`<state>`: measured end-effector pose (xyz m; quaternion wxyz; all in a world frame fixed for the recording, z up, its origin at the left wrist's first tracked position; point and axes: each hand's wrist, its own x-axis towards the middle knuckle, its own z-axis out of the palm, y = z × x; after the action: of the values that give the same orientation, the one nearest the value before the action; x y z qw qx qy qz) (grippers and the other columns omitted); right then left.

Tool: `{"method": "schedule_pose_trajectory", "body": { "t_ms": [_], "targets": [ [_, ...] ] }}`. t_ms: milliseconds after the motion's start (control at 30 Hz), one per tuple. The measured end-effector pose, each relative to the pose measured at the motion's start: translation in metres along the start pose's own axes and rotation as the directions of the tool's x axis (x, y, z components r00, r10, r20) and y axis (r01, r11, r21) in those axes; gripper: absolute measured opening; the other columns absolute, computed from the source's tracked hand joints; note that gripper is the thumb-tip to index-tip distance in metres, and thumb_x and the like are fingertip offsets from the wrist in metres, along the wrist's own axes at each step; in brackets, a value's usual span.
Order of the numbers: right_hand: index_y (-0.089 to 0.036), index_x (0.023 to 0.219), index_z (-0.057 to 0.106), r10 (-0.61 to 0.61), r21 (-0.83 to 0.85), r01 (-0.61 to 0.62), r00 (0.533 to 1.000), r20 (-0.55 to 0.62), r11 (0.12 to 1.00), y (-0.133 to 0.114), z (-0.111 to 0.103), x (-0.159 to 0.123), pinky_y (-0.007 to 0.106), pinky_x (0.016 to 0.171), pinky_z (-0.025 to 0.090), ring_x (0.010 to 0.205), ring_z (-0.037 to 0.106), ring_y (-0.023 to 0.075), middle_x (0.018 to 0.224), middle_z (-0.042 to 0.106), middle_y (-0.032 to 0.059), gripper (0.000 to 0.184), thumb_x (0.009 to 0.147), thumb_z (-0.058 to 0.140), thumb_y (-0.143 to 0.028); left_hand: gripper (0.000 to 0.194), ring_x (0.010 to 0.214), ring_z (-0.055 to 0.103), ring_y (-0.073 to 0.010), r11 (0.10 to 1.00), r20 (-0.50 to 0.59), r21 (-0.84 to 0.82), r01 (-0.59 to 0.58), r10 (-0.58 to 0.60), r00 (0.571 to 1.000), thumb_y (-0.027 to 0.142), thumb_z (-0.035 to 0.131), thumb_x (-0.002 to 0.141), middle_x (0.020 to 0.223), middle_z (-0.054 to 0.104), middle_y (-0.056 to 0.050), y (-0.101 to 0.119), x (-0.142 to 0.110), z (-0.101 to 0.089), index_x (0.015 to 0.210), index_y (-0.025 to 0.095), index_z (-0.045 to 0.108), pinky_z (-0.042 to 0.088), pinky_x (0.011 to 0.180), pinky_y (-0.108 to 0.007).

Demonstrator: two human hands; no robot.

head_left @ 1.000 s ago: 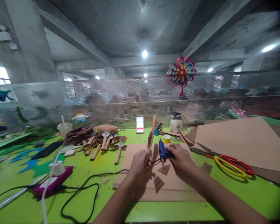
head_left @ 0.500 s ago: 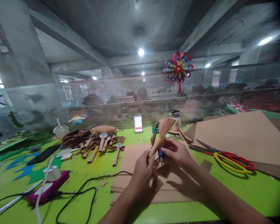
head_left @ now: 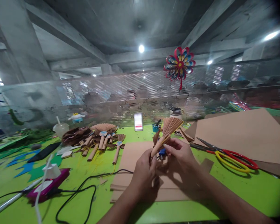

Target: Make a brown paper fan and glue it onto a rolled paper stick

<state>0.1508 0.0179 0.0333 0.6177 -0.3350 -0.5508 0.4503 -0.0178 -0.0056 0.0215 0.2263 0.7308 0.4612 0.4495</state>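
My left hand (head_left: 146, 166) is closed around the rolled brown handle of a small pleated paper fan (head_left: 171, 128), which tilts up to the right. At the neck of the fan, the thumb and fingers of my right hand (head_left: 178, 151) pinch together against the paper. Partly hidden behind the handle is a small blue object (head_left: 162, 151), perhaps a glue gun. Beneath both hands lie brown cardboard sheets (head_left: 133, 155). A darker folded paper piece (head_left: 156, 137) shows just behind the held fan.
Finished fans (head_left: 104, 130) with round blue labels lie in a pile at left. Large scissors (head_left: 235, 161) with red and yellow handles rest at right, near brown paper sheets (head_left: 242, 137). A black cord (head_left: 91, 179) runs by a purple power strip (head_left: 49, 186). A phone (head_left: 138, 122) stands at the back.
The fan's pleats have spread wider and tilted further right. My right hand has shifted slightly to the right, its fingers still at the fan's neck. The view has moved a little.
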Motion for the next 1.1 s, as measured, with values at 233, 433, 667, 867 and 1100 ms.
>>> {"method": "schedule_pose_trajectory", "body": {
  "t_ms": [233, 433, 667, 867, 1100],
  "targets": [
    [-0.019, 0.094, 0.062, 0.059, 0.087, -0.063, 0.997, 0.054, 0.994, 0.004, 0.001, -0.003, 0.032, 0.058, 0.05, 0.065, 0.06, 0.018, 0.076, 0.064, 0.0044, 0.038, 0.072, 0.073, -0.048, 0.026, 0.084, 0.059, -0.0225, 1.0, 0.021, -0.014, -0.002, 0.002, 1.0, 0.023, 0.042, 0.088, 0.096, 0.064, -0.011, 0.008, -0.002, -0.004, 0.106, 0.02, 0.061, 0.044, 0.075, -0.031],
    [-0.019, 0.1, 0.06, 0.099, 0.247, -0.121, 0.99, 0.098, 0.961, -0.005, 0.003, -0.006, 0.03, 0.061, 0.051, 0.068, 0.058, 0.0153, 0.091, 0.063, 0.0054, 0.038, 0.072, 0.075, -0.041, 0.026, 0.086, 0.057, -0.0215, 0.998, 0.015, 0.065, -0.024, 0.023, 1.0, 0.024, 0.041, 0.09, 0.099, 0.064, -0.009, 0.003, -0.002, -0.001, 0.109, 0.02, 0.058, 0.043, 0.076, -0.031],
    [-0.016, 0.093, 0.064, 0.098, 0.273, -0.125, 0.989, 0.108, 0.954, 0.004, -0.003, -0.001, 0.025, 0.054, 0.047, 0.062, 0.056, 0.0126, 0.082, 0.063, 0.0042, 0.031, 0.073, 0.076, -0.036, 0.026, 0.078, 0.057, -0.0194, 0.993, 0.021, 0.114, -0.037, 0.035, 0.999, 0.029, 0.043, 0.09, 0.094, 0.065, -0.007, 0.002, -0.003, -0.001, 0.108, 0.02, 0.059, 0.041, 0.071, -0.029],
    [-0.016, 0.094, 0.065, 0.078, 0.268, -0.108, 0.99, 0.121, 0.957, 0.009, -0.002, -0.004, 0.025, 0.056, 0.046, 0.063, 0.055, 0.0122, 0.081, 0.064, 0.0041, 0.027, 0.076, 0.075, -0.033, 0.023, 0.071, 0.055, -0.0168, 0.969, -0.036, 0.246, -0.002, 0.011, 0.999, 0.036, 0.047, 0.089, 0.083, 0.064, -0.002, 0.005, -0.004, -0.002, 0.102, 0.022, 0.059, 0.037, 0.065, -0.027],
    [-0.015, 0.091, 0.064, 0.081, 0.202, -0.1, 0.992, 0.098, 0.974, 0.007, 0.005, -0.011, 0.026, 0.055, 0.047, 0.058, 0.055, 0.0132, 0.067, 0.061, 0.0015, 0.032, 0.073, 0.076, -0.039, 0.017, 0.062, 0.052, -0.0151, 0.913, -0.097, 0.401, 0.07, -0.033, 0.995, 0.035, 0.044, 0.09, 0.071, 0.06, 0.001, 0.004, -0.004, -0.003, 0.086, 0.023, 0.055, 0.028, 0.057, -0.025]
  ]
}}
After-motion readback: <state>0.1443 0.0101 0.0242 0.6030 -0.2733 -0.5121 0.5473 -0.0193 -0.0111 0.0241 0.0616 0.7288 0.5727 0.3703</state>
